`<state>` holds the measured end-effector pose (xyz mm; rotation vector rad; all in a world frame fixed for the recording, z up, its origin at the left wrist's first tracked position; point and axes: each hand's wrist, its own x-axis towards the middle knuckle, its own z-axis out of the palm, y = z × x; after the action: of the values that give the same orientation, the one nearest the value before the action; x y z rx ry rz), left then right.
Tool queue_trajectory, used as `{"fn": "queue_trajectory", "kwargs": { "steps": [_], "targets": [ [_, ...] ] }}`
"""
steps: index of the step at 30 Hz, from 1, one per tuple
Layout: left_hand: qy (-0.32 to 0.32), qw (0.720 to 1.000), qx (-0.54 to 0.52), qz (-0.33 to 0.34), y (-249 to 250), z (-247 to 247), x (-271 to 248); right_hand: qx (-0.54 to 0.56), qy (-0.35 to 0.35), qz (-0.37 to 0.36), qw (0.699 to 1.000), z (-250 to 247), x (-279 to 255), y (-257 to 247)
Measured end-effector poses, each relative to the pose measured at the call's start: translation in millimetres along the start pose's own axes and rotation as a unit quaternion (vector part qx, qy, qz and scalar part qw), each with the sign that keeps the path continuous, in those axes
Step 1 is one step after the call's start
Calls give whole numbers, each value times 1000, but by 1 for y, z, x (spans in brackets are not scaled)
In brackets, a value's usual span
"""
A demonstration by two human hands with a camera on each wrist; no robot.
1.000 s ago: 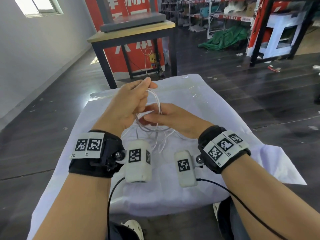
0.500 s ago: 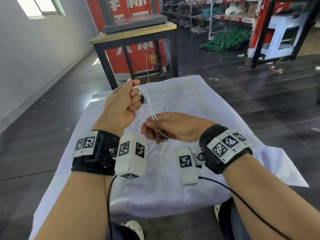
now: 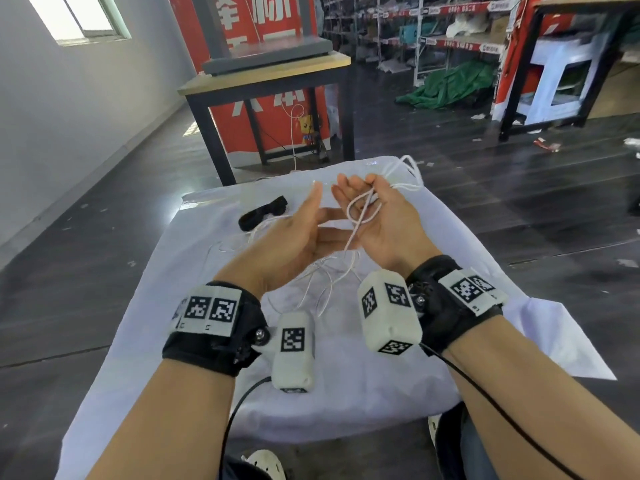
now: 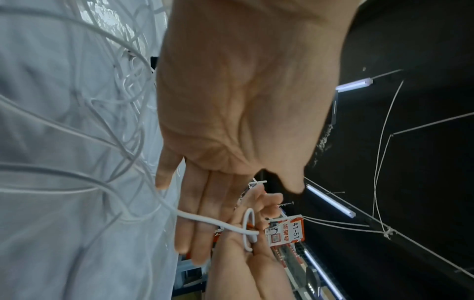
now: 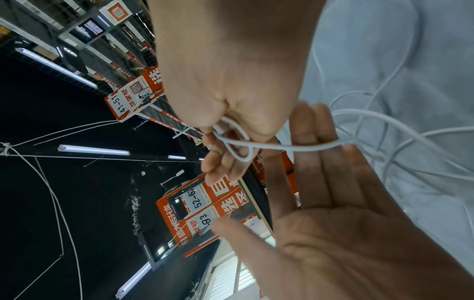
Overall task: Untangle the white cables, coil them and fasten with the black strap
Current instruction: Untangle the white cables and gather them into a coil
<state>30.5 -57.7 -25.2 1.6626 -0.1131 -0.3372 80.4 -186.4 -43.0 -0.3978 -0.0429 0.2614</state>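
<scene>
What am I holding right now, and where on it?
Right hand pins a loop of the white cable under its thumb; left hand is open, cable only crossing its fingers.

White cables (image 3: pixel 360 216) tangled, looped over palm, black strap (image 3: pixel 262 213) flat on cloth

Warehouse (numbered stock shelves (image 3: pixel 446 39), red signs (image 3: pixel 242 64))

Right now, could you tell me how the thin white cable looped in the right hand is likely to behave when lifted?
The thin white cable will probably be floppy: it droops in slack curves from the right hand to the white cloth. It seems light, since a pinch carries its loop. It may snag, as strands cross below the open left hand.
</scene>
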Motion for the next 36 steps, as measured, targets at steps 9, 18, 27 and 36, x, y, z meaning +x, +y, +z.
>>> {"fn": "queue_trajectory", "kwargs": {
  "steps": [9,18,27,36],
  "targets": [
    [29,947,316,48,-2,-31,-1,-67,87,-21,994,-11,9,-19],
    [268,825,494,52,-7,-60,-6,-314,114,16,942,-10,4,-19],
    [181,923,329,89,-11,-45,1,-523,-47,229,819,-8,-7,-7],
    [220,946,219,97,-14,-48,7,-422,-99,284,855,-6,-14,-6]
  ]
}}
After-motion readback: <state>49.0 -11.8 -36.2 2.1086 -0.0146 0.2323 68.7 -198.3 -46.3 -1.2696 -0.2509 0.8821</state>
